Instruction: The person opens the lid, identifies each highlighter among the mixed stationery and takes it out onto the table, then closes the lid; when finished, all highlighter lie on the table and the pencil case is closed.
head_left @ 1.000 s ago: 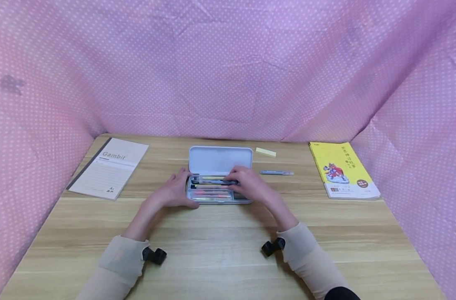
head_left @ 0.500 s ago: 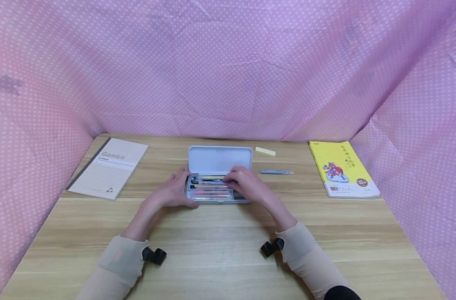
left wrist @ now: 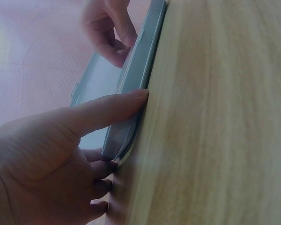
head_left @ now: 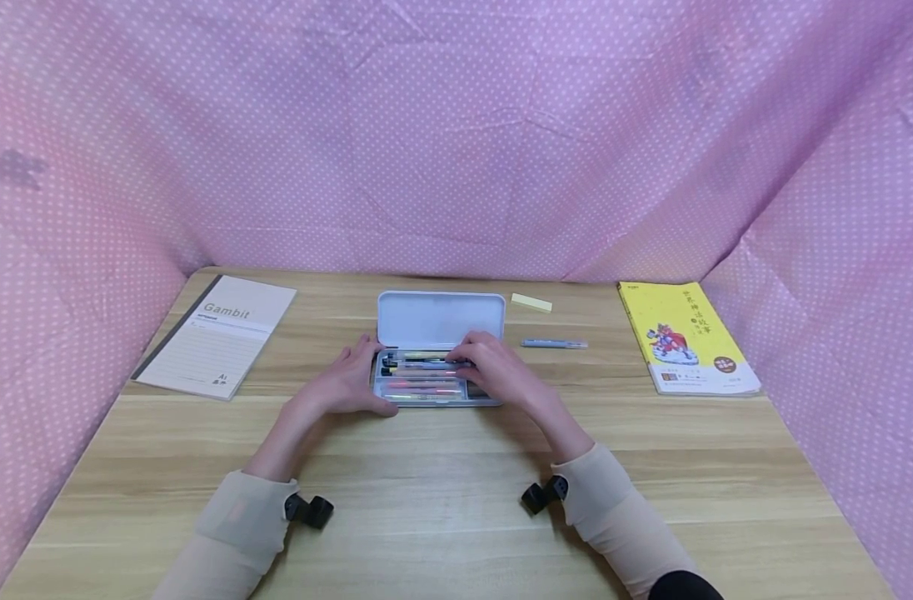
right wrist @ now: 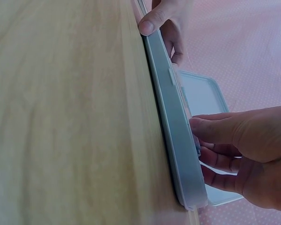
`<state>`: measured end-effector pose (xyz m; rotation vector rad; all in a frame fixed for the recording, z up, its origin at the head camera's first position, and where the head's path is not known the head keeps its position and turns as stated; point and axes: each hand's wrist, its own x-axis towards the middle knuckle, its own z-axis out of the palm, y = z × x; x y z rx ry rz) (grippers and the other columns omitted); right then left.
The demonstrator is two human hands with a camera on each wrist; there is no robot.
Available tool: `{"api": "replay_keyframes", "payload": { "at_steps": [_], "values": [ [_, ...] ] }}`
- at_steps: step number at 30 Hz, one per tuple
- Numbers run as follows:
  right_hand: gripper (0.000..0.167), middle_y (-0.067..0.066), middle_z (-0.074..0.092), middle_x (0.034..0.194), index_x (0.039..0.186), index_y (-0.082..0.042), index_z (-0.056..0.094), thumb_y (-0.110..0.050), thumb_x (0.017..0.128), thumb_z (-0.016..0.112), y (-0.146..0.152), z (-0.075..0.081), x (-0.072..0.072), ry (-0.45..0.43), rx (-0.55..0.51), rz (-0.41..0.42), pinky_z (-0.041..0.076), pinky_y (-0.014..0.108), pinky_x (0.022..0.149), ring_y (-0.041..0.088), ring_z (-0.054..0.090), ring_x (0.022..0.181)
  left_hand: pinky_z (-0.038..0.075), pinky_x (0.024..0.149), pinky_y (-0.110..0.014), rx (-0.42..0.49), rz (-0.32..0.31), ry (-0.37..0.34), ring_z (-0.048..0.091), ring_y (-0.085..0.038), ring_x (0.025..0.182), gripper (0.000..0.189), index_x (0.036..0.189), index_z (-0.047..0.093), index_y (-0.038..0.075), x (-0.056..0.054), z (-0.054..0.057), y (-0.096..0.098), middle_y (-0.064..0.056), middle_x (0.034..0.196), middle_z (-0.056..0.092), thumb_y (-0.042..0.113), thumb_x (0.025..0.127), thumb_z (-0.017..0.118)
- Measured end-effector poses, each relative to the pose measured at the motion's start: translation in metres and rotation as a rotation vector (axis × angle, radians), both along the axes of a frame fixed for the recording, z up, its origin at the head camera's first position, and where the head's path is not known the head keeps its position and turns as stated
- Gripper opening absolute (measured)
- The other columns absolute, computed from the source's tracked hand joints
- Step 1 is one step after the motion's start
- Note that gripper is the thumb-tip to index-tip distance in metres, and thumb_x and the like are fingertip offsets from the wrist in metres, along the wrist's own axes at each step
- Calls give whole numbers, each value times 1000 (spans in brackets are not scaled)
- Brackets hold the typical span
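An open white pencil case (head_left: 436, 398) sits mid-table, its lid (head_left: 441, 319) tipped back and several pens (head_left: 419, 385) lying in the tray. My left hand (head_left: 368, 379) grips the case's left end, thumb (left wrist: 107, 110) pressed along the front wall (left wrist: 139, 70) and fingers curled round the end. My right hand (head_left: 467, 360) reaches into the tray's right half and pinches a dark pen (head_left: 422, 363) in the back row. In the right wrist view, my right hand's thumb and fingers (right wrist: 210, 133) curl over the case rim (right wrist: 175, 136); the pen is hidden there.
A "Gambit" notebook (head_left: 217, 335) lies at the left, a yellow book (head_left: 685, 337) at the right. A grey pen (head_left: 554, 343) and a small yellow pad (head_left: 531, 302) lie just right of the case. Pink dotted cloth (head_left: 456, 150) walls in three sides of the wooden table (head_left: 441, 500).
My right hand has settled slightly lower and toward the tray's back row with the dark pen. My left hand has stayed on the case's end.
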<state>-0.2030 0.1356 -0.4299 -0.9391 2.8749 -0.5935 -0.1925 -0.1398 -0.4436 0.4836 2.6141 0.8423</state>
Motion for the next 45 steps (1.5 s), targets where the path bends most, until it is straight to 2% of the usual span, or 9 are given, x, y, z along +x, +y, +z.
{"api": "replay_keyframes", "payload": {
  "at_steps": [6, 16, 23, 27, 33, 39, 45],
  "values": [
    [20, 5, 68, 108, 114, -11, 75, -10, 94, 73, 0, -1, 0, -7, -22, -12, 57, 37, 91, 19, 62, 101, 7, 131, -62, 0, -2, 3, 29, -47, 153, 102, 149, 34, -4, 0, 0, 0, -32, 162, 26, 35, 72, 89],
    [18, 5, 72, 110, 112, -9, 74, -9, 94, 73, 0, 0, -1, 4, -32, 6, 58, 38, 96, 21, 66, 106, 9, 131, -62, -5, 0, 9, 35, -46, 148, 101, 149, 34, -3, 0, 1, 0, -30, 159, 30, 36, 73, 89],
    [17, 4, 74, 108, 111, -10, 76, -11, 94, 73, 2, 1, -5, 16, -43, 1, 59, 38, 95, 20, 68, 105, 9, 131, -62, 1, 5, 10, 33, -47, 150, 102, 150, 34, -3, 0, 0, 0, -31, 161, 27, 36, 73, 89],
    [16, 6, 73, 106, 110, -8, 76, -10, 94, 73, 7, 4, -7, 22, -87, 14, 59, 39, 92, 20, 68, 101, 9, 131, -63, 4, 12, 13, 31, -49, 151, 102, 149, 34, -4, 1, -1, -2, -32, 162, 26, 35, 72, 89],
    [17, 9, 73, 103, 108, -5, 76, -4, 91, 74, 43, 10, -7, 0, -208, 0, 60, 37, 84, 20, 68, 95, 6, 131, -63, 2, 4, 4, 16, -50, 157, 104, 150, 33, -4, 0, -2, -4, -33, 166, 19, 36, 72, 89],
    [21, 14, 71, 96, 107, 2, 75, 7, 87, 73, 98, 10, -10, 7, -333, -30, 58, 25, 76, 22, 65, 87, 6, 131, -63, 10, 11, -14, 7, -50, 159, 104, 150, 33, -3, 1, -2, -3, -33, 168, 15, 36, 72, 89],
    [21, 13, 73, 98, 108, -1, 76, 6, 88, 73, 146, 7, -10, 16, -333, -103, 56, 20, 74, 17, 64, 85, 5, 131, -62, 17, 6, -13, 7, -49, 159, 103, 150, 34, -3, 1, -3, -2, -32, 168, 15, 35, 71, 89]
  ]
}}
